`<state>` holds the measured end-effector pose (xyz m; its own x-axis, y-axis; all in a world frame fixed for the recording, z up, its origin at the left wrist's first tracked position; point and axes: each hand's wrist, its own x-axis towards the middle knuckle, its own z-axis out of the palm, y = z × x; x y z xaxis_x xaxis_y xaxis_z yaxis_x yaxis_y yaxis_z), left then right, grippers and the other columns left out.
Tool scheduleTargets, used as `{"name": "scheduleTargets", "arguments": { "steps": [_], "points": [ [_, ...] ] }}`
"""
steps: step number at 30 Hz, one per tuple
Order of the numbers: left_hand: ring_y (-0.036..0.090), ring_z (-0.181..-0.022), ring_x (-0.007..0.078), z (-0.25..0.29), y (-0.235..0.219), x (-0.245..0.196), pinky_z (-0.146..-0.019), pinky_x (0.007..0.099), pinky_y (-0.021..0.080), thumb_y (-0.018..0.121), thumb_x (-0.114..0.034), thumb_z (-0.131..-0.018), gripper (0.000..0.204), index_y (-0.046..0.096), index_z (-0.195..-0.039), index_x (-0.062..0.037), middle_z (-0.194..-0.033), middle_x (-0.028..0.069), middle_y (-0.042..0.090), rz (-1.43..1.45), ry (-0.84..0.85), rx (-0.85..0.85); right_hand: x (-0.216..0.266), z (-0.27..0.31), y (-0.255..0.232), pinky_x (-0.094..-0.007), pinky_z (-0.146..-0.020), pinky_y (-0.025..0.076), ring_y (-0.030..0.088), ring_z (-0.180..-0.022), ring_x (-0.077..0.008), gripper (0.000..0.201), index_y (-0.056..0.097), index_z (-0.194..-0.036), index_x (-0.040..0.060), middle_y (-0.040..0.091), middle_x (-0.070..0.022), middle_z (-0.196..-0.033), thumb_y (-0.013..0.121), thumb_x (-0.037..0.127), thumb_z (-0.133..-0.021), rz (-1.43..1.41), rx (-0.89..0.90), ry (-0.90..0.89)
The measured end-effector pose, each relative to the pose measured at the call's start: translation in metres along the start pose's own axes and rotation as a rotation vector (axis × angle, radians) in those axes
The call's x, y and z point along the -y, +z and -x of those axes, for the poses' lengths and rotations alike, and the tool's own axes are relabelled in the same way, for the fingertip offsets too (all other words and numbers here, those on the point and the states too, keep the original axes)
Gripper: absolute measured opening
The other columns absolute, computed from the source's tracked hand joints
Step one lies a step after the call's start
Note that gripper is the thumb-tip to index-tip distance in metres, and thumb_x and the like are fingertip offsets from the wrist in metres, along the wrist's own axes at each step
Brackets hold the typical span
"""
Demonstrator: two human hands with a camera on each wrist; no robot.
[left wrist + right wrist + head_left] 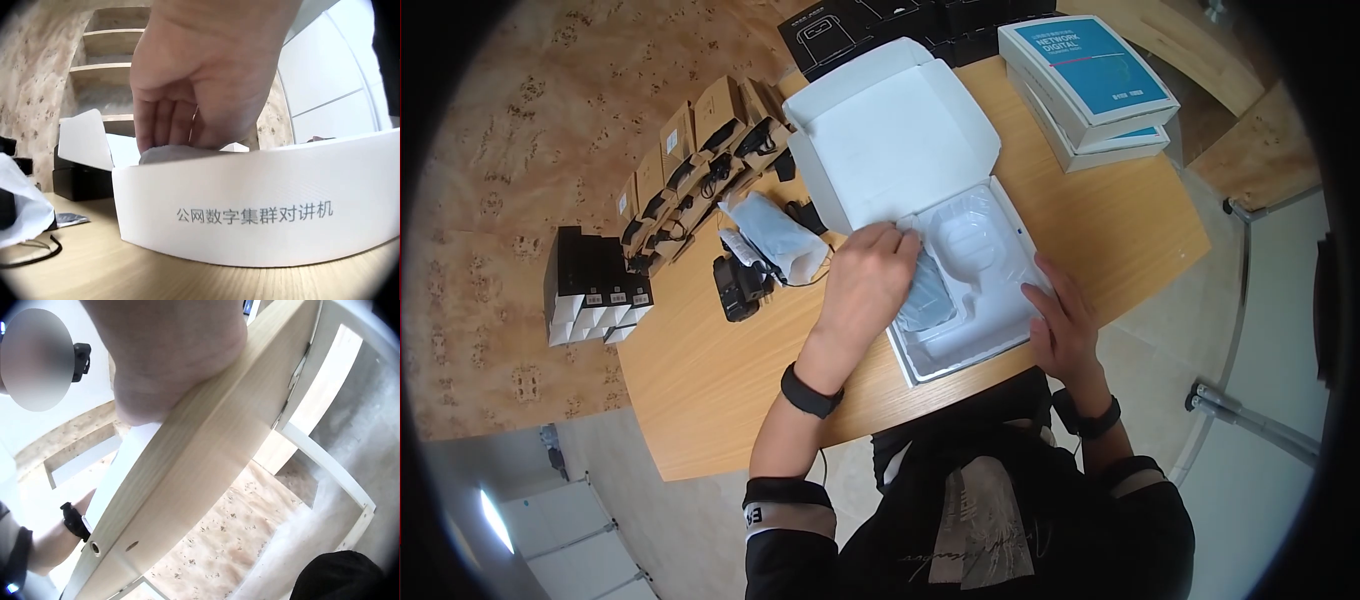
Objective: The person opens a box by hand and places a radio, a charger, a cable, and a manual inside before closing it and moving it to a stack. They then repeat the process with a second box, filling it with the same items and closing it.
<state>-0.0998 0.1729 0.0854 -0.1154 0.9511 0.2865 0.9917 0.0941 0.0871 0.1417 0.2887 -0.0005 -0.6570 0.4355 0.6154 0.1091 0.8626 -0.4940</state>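
An open white box [1012, 340] lies on the table with its lid [880, 135] folded back. Inside is a white moulded tray [972, 240] with shaped hollows. My left hand [868, 278] reaches over the box's left side and grips the top end of a dark device in a clear plastic bag [930, 300], which lies in the tray's left hollow. In the left wrist view, the left hand's fingers [164, 122] bend down behind the box wall [262, 215], which bears printed Chinese characters. My right hand [1065, 315] rests at the box's right edge, fingers spread and nearly straight.
Left of the box lie a bagged item [775, 235] and a black device [740, 288]. Several brown cartons with black cables [718, 112] stand along the table's left edge, beside black-and-white boxes [595, 290]. Blue-topped boxes [1090, 75] are stacked at back right; black boxes [850, 30] stand behind.
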Motion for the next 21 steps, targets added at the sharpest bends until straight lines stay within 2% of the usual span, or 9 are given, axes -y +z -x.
{"name": "scheduleTargets", "arguments": {
  "steps": [2, 6, 9, 12, 14, 15, 18, 20, 21],
  "points": [
    [0.065, -0.096, 0.0264, 0.002, -0.002, -0.003, -0.085, 0.0365, 0.049, 0.068, -0.006, -0.082, 0.008, 0.068, -0.089, -0.0021, -0.086, 0.0113, 0.069, -0.160, 0.153, 0.051, 0.000, 0.000, 0.000, -0.0428, -0.083, 0.055, 0.064, -0.108, -0.0400, 0.028, 0.068, -0.108, 0.0009, 0.059, -0.0215, -0.133, 0.056, 0.013, -0.086, 0.005, -0.014, -0.012],
    [0.062, -0.106, 0.0249, 0.006, -0.006, -0.012, -0.093, 0.0389, 0.045, 0.066, -0.009, -0.084, 0.009, 0.068, -0.090, -0.0029, -0.090, 0.0101, 0.069, -0.280, 0.179, 0.084, -0.001, 0.001, 0.000, -0.0434, -0.084, 0.055, 0.064, -0.108, -0.0406, 0.028, 0.068, -0.108, 0.0003, 0.059, -0.0216, -0.133, 0.056, 0.012, -0.085, -0.001, -0.011, 0.002],
    [0.059, -0.111, 0.0234, 0.009, -0.003, -0.015, -0.097, 0.0404, 0.042, 0.066, -0.011, -0.084, 0.013, 0.068, -0.093, -0.0021, -0.096, 0.0110, 0.068, -0.268, 0.114, 0.100, 0.001, -0.001, -0.001, -0.0438, -0.085, 0.055, 0.064, -0.108, -0.0407, 0.028, 0.068, -0.107, -0.0001, 0.059, -0.0215, -0.133, 0.055, 0.011, -0.085, 0.008, -0.016, -0.015],
    [0.061, -0.104, 0.0249, 0.017, -0.002, -0.023, -0.092, 0.0423, 0.045, 0.069, -0.014, -0.084, 0.019, 0.068, -0.098, -0.0007, -0.096, 0.0120, 0.066, -0.303, 0.007, 0.008, 0.001, -0.002, -0.001, -0.0436, -0.085, 0.055, 0.064, -0.107, -0.0404, 0.027, 0.068, -0.107, -0.0002, 0.060, -0.0214, -0.133, 0.055, 0.011, -0.086, 0.017, -0.018, -0.013],
    [0.063, -0.104, 0.0295, 0.025, -0.005, -0.025, -0.095, 0.0462, 0.047, 0.073, -0.019, -0.084, 0.032, 0.067, -0.108, 0.0014, -0.103, 0.0165, 0.067, -0.110, -0.074, 0.074, 0.000, -0.001, -0.001, -0.0436, -0.086, 0.054, 0.064, -0.107, -0.0402, 0.027, 0.068, -0.106, -0.0003, 0.060, -0.0213, -0.132, 0.054, 0.011, -0.086, 0.009, -0.019, -0.006],
    [0.063, -0.104, 0.0295, 0.028, -0.007, -0.024, -0.095, 0.0462, 0.047, 0.073, -0.019, -0.084, 0.032, 0.067, -0.108, 0.0014, -0.103, 0.0165, 0.067, -0.107, -0.072, 0.080, 0.001, 0.000, -0.001, -0.0436, -0.086, 0.054, 0.064, -0.107, -0.0402, 0.027, 0.068, -0.106, -0.0003, 0.060, -0.0213, -0.132, 0.054, 0.011, -0.086, 0.008, -0.016, 0.000],
    [0.063, -0.110, 0.0365, 0.033, -0.025, -0.020, -0.104, 0.0478, 0.047, 0.077, -0.027, -0.083, 0.052, 0.063, -0.120, 0.0053, -0.117, 0.0222, 0.066, 0.023, -0.045, 0.087, 0.001, -0.001, -0.001, -0.0436, -0.086, 0.054, 0.064, -0.107, -0.0400, 0.027, 0.068, -0.107, -0.0003, 0.060, -0.0213, -0.132, 0.054, 0.011, -0.087, 0.001, -0.019, -0.010],
    [0.059, -0.120, 0.0407, 0.037, -0.034, -0.016, -0.112, 0.0484, 0.041, 0.079, -0.035, -0.080, 0.069, 0.057, -0.131, 0.0064, -0.130, 0.0271, 0.060, 0.101, -0.054, 0.193, 0.001, -0.001, 0.000, -0.0436, -0.086, 0.055, 0.065, -0.107, -0.0398, 0.027, 0.068, -0.107, -0.0003, 0.060, -0.0213, -0.132, 0.054, 0.012, -0.087, 0.010, -0.021, -0.004],
    [0.059, -0.120, 0.0407, 0.037, -0.034, -0.015, -0.112, 0.0484, 0.041, 0.079, -0.035, -0.080, 0.069, 0.057, -0.131, 0.0064, -0.130, 0.0271, 0.060, 0.100, -0.052, 0.197, 0.001, -0.001, 0.000, -0.0436, -0.086, 0.055, 0.065, -0.107, -0.0398, 0.027, 0.068, -0.107, -0.0003, 0.060, -0.0213, -0.132, 0.054, 0.012, -0.087, 0.008, -0.023, -0.001]
  ]
}}
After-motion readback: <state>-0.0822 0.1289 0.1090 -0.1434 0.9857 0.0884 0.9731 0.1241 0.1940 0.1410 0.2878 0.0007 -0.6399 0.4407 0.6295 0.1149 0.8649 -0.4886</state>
